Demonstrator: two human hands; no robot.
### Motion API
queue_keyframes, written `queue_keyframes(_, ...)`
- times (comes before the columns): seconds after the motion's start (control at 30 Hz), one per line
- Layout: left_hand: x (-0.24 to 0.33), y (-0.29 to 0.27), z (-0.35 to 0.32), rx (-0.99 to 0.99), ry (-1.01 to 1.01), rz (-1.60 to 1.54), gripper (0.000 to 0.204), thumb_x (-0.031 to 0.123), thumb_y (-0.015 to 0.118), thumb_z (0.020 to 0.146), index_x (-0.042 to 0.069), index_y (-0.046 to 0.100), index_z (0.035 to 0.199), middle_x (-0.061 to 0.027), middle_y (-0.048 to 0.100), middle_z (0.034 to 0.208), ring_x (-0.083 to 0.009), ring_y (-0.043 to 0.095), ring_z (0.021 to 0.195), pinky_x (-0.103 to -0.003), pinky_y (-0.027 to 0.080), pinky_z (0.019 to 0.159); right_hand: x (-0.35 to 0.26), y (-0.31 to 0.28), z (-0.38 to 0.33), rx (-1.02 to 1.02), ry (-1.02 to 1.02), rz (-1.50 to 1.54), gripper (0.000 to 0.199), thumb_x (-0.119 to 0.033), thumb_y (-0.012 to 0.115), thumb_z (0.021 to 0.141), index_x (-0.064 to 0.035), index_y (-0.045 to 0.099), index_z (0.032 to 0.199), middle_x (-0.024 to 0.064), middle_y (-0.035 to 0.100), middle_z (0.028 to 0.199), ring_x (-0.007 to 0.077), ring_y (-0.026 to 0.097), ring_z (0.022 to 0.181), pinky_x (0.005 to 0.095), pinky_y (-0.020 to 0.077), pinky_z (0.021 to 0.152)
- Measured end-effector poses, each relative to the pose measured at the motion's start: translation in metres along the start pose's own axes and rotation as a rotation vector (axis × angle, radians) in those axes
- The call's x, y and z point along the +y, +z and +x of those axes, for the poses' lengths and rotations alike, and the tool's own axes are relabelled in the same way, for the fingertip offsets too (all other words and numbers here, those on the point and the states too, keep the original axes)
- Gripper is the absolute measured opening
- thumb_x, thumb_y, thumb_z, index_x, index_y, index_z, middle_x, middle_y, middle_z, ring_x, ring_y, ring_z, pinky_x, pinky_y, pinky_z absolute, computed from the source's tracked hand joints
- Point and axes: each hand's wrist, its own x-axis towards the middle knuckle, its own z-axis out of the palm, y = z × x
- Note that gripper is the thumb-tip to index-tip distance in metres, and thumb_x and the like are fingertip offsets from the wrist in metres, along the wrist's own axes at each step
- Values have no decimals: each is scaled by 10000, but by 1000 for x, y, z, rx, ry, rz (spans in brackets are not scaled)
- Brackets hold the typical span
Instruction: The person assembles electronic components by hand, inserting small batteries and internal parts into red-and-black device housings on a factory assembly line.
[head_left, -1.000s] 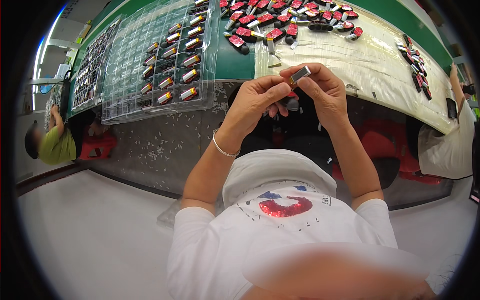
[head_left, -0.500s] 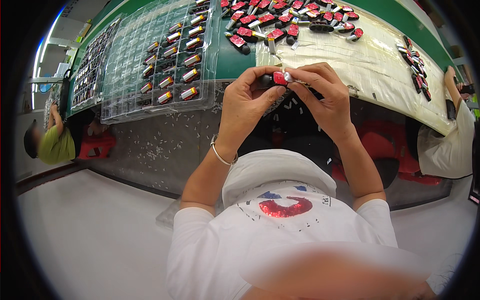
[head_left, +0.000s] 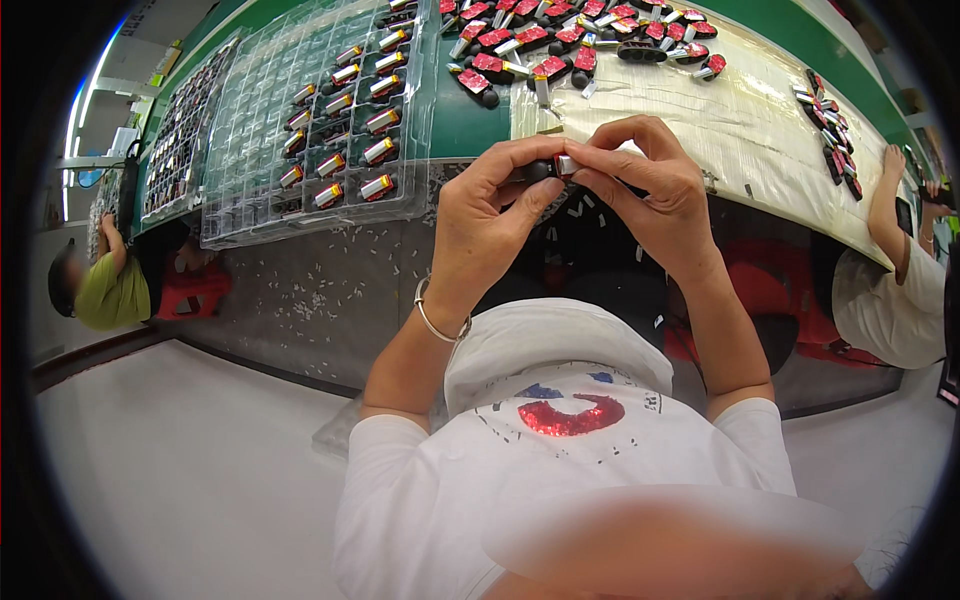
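Note:
Just past the table's front edge, both hands meet at a small black device [head_left: 538, 171] with a rounded end and a red and silver block on it. My left hand [head_left: 482, 215] grips its black end between thumb and fingers; a bracelet circles that wrist. My right hand [head_left: 655, 195] pinches the silver part at the other end, so most of the device is covered by fingers. Similar black devices with red faces and silver blocks lie in a loose pile [head_left: 550, 68] beyond my hands.
A clear compartment tray [head_left: 225, 225] at left holds several such devices, with another filled tray [head_left: 180, 140] farther left. More devices [head_left: 832, 135] lie at right on the film-covered board [head_left: 750, 140]. Co-workers [head_left: 115, 285] sit at both sides. White scraps litter the floor.
The device has turned in my fingers, showing less red and more silver. My right fingertips have closed in over its end. The co-worker at right has moved an arm.

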Motion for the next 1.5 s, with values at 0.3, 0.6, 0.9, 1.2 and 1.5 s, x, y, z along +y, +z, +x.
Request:
queue_keyframes(0.3,-8,2,1,64,-42,-37,241,1,684,853,-12,636,1090,-101,636,1162,-128,633,998,-247,535,862,3,8,-2,-8,48,55,320,-75,751,773,-170,739,1078,29,645,950,166,600,867,291,498,765)
queue_keyframes(0.6,-8,10,1,80,239,108,226,-105,633,834,-31,622,1048,-160,622,1186,-168,636,1043,-256,535,891,17,7,-12,-40,470,768,340,-110,707,870,-14,646,1190,49,634,1109,106,609,999,234,497,885)
queue_keyframes(0.9,-17,-4,7,13,158,116,230,-53,673,847,-19,626,1070,-129,622,1185,-146,626,1042,-251,535,873,32,19,-14,-31,523,769,293,-133,694,891,11,662,1144,53,662,1047,82,620,942,211,500,835)
queue_keyframes(1.2,-1,-77,36,-28,76,268,269,-54,632,820,2,668,1081,-45,599,1164,-101,609,1008,-215,535,839,118,-17,33,121,72,-275,433,-233,690,869,-82,605,1266,125,600,1263,273,539,1188,360,402,1022)
queue_keyframes(1.5,-16,-219,92,499,124,451,213,87,714,827,13,702,1026,-43,711,911,-92,650,840,-214,503,745,102,-27,21,-134,362,-457,354,-150,653,867,-83,633,1214,124,615,1133,272,557,1090,360,425,947)
